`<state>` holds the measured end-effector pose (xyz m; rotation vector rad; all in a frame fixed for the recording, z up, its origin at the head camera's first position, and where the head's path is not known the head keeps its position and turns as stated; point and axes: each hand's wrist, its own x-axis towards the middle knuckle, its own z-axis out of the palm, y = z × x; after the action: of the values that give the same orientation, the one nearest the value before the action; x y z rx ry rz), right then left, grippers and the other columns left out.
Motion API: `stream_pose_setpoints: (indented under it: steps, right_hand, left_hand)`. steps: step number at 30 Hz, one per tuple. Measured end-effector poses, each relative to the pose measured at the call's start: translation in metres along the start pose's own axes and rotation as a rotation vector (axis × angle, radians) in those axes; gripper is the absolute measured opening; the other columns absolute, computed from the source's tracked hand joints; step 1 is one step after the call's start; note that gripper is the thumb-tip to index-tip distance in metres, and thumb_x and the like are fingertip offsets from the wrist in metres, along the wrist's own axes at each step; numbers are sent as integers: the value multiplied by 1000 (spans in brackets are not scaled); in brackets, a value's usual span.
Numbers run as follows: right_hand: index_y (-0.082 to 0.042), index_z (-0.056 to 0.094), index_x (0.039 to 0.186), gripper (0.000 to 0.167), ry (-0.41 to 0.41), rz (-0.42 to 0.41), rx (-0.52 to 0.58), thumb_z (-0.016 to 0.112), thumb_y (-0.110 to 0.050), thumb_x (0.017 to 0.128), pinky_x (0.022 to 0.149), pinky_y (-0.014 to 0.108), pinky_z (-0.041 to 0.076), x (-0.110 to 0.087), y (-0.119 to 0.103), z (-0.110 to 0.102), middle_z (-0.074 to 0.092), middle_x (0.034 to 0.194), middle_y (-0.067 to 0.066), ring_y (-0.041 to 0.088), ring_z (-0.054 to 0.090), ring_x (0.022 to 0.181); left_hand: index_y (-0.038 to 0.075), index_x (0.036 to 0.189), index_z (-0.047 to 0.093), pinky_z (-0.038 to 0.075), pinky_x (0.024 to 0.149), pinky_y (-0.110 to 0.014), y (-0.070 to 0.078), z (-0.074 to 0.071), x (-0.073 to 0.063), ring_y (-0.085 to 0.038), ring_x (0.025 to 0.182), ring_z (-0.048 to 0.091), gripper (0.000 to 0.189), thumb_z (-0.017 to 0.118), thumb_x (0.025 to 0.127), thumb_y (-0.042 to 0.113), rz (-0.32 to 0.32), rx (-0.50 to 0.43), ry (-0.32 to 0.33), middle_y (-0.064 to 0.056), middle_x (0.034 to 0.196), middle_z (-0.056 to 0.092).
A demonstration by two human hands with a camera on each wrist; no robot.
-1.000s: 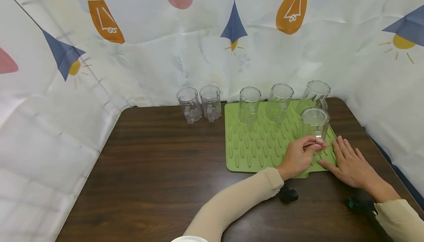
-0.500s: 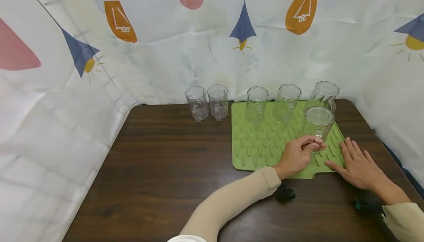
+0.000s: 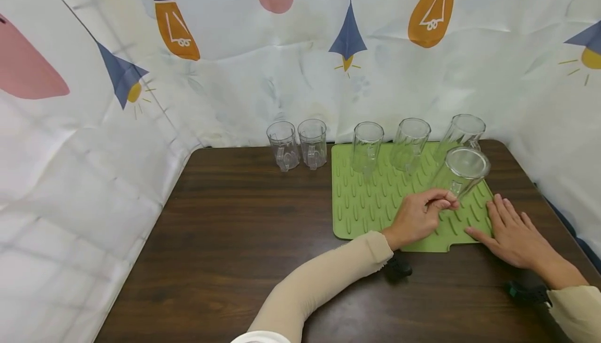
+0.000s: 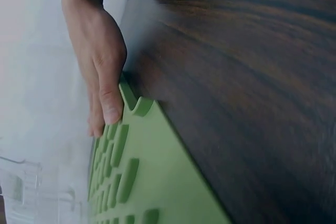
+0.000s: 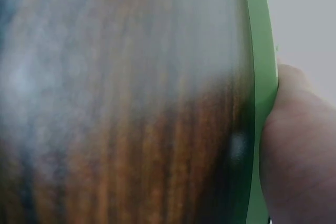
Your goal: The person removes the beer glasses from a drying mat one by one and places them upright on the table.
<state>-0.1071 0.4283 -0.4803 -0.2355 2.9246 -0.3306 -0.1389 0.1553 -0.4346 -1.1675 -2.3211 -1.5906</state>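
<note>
On the near right of the dark wood-grain desk (image 3: 235,228), the right hand (image 3: 516,236) lay flat, fingers straight and grasping nothing, its thumb on the near right corner of the green ridged drying mat (image 3: 346,223); that light pressure probably helped steady the mat. To its left, the left hand (image 3: 418,219) had its grip closed in a pinch on the handle (image 3: 456,186) of a clear mug (image 3: 466,162). This mug was over the mat's right part, leaning right and seemingly base up; whether it touched the mat could not be told. Good handling called for a firm pinch, a controlled tilt and care not to knock the far right mug (image 3: 462,133) just behind. Beside that one, along the mat's far edge, stood a middle mug (image 3: 410,142) and a left mug (image 3: 368,145), no contents showing. Off the mat, at the desk's far edge, two clear handled mugs (image 3: 313,142) stood side by side, likewise with nothing visible inside.
</note>
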Motion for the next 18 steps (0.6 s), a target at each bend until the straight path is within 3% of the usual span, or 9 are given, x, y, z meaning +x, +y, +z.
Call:
stream_pose_setpoints:
  steps: [5, 11, 18]
  right_hand:
    - [17, 1, 158, 104, -2, -5, 7, 44, -61, 105, 112, 84, 10, 0, 0, -1, -8, 162, 45, 61, -7, 153]
    - [17, 0, 158, 104, -10, -6, 9, 44, -61, 105, 111, 84, 10, 0, 0, -1, -10, 162, 44, 61, -8, 153]
    - [16, 0, 158, 104, -7, -7, 3, 44, -61, 105, 110, 85, 12, 1, 2, 0, -11, 163, 43, 61, -8, 153]
  left_hand:
    - [8, 118, 70, 42, 61, -1, 2, -9, 1, -5, 104, 76, 26, 47, 111, 16, 14, 86, -23, -4, 112, 80]
    - [3, 125, 68, 35, 60, -3, 3, -20, -1, -12, 105, 76, 27, 48, 110, 12, 57, 147, -49, -8, 116, 79]
    - [5, 128, 68, 46, 77, 0, 2, -28, -2, -10, 102, 77, 28, 47, 110, 10, 105, 249, -60, -5, 115, 79]
